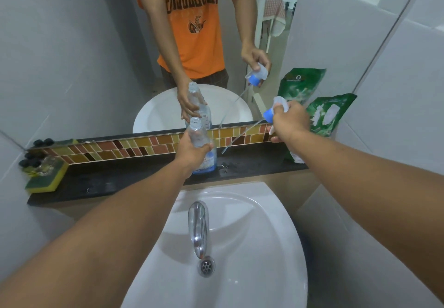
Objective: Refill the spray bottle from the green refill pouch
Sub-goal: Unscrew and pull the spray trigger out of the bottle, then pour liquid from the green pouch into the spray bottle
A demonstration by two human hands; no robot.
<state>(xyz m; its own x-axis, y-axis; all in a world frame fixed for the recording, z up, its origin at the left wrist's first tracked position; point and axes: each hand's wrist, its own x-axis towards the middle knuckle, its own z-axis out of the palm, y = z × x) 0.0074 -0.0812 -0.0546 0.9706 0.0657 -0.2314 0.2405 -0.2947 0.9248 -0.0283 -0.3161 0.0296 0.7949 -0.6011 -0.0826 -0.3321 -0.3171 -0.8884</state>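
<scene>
A clear spray bottle with a little blue liquid at its bottom stands upright on the dark shelf, its neck uncapped. My left hand grips its body. My right hand holds the spray head, white with a blue collar, lifted off to the right of the bottle; its thin dip tube slants down toward the shelf. The green refill pouch leans against the wall at the shelf's right end, just behind my right hand.
A mirror above the mosaic tile strip reflects the person, bottle and pouch. A yellow-green sponge lies at the shelf's left end beside black knobs. Below are a white sink and chrome tap.
</scene>
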